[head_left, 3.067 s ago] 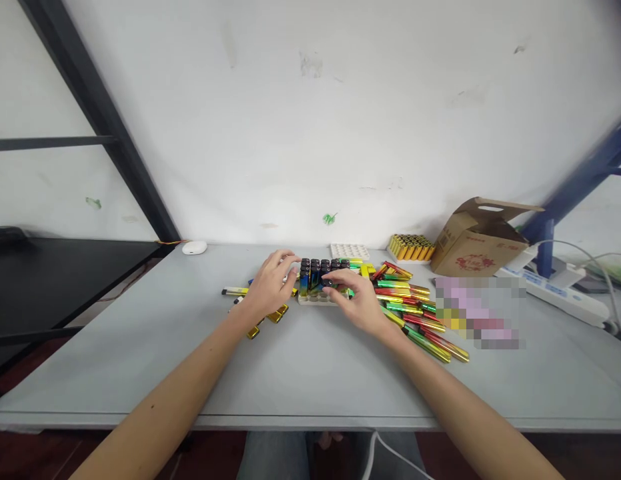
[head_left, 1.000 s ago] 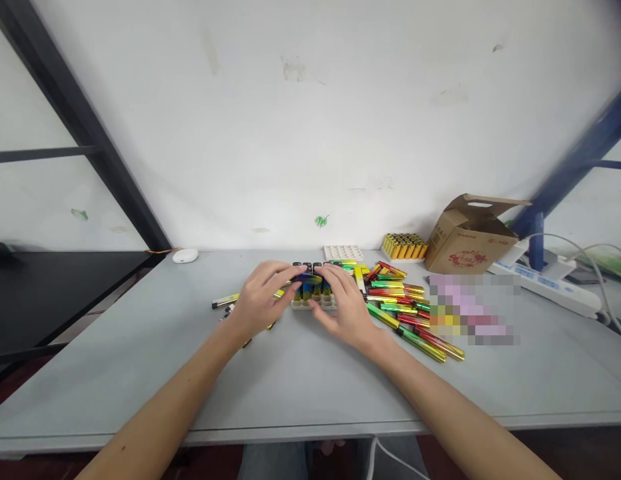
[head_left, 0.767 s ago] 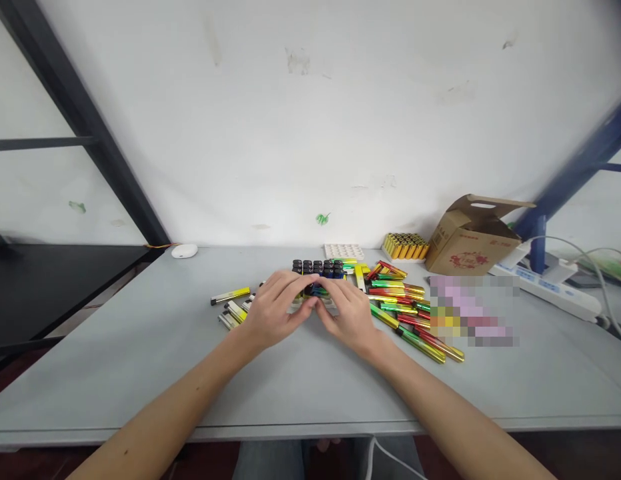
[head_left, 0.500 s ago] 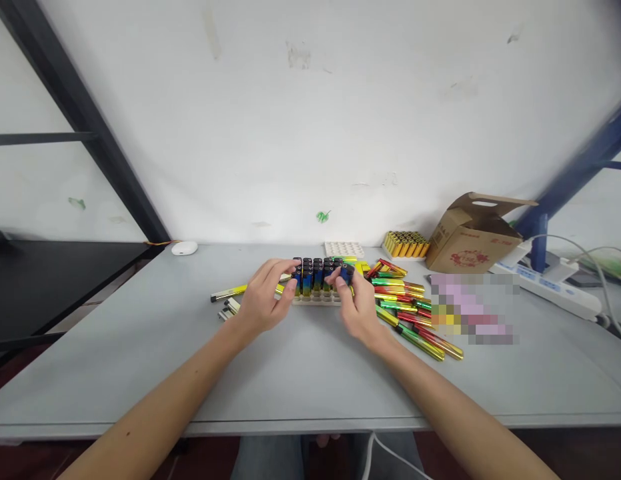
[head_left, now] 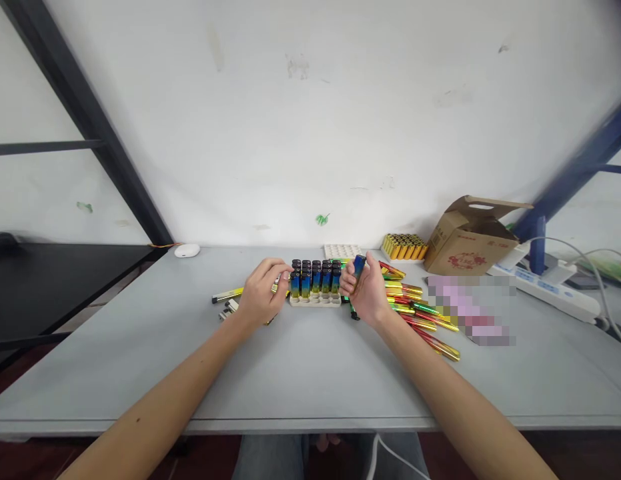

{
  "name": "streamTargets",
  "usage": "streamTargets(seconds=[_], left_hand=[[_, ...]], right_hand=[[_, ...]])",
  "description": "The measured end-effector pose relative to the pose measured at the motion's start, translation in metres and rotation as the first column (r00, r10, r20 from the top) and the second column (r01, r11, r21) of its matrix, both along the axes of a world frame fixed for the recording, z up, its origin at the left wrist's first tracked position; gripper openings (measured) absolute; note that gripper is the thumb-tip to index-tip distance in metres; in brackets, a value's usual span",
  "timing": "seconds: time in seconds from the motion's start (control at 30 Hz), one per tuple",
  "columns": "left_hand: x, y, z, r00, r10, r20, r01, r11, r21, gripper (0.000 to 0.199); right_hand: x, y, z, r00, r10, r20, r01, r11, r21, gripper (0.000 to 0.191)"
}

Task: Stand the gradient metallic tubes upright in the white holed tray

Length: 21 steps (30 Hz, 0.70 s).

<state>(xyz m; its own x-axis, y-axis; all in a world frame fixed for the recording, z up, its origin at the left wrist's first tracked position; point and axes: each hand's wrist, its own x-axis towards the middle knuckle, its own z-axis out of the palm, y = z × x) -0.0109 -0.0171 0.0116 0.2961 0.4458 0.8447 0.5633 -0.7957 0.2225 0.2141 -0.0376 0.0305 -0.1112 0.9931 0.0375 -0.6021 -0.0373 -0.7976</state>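
My right hand (head_left: 371, 293) is raised at the right of a white holed tray (head_left: 315, 302), its fingers wrapped round a blue-and-yellow tube (head_left: 359, 268) that stands tilted in the grip. A dark green end with a black tip shows below the palm; I cannot tell whether it is held too. Rows of similar black-capped blue-and-yellow tubes (head_left: 315, 279) stand upright in the tray, with its front holes bare. My left hand (head_left: 264, 293) is closed at the tray's left side, fingertips bunched beside the tubes. Something yellowish shows between its fingers, mostly hidden.
Shiny red, green and gold tubes (head_left: 423, 310) lie heaped at the right. Behind them are a second white tray (head_left: 343, 251), a block of yellow tubes (head_left: 404, 247), a cardboard box (head_left: 470, 243) and a power strip (head_left: 550, 290). A white case (head_left: 187, 251) lies at back left.
My right hand has drawn back rightward from the tray and turned palm-inward with the blue-and-yellow tube. My left fingers have closed together near the tray's left side.
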Motion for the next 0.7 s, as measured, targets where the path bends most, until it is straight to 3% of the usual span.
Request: streamTargets(seconds=[0.7], left_hand=[[0.0025, 0.0028, -0.0059, 1.000, -0.016, 0.011, 0.016, 0.999, -0.045, 0.018]], right_hand=[[-0.0022, -0.0044, -0.0002, 0.993, 0.070, 0.095, -0.079, 0.993, 0.086, 0.042]])
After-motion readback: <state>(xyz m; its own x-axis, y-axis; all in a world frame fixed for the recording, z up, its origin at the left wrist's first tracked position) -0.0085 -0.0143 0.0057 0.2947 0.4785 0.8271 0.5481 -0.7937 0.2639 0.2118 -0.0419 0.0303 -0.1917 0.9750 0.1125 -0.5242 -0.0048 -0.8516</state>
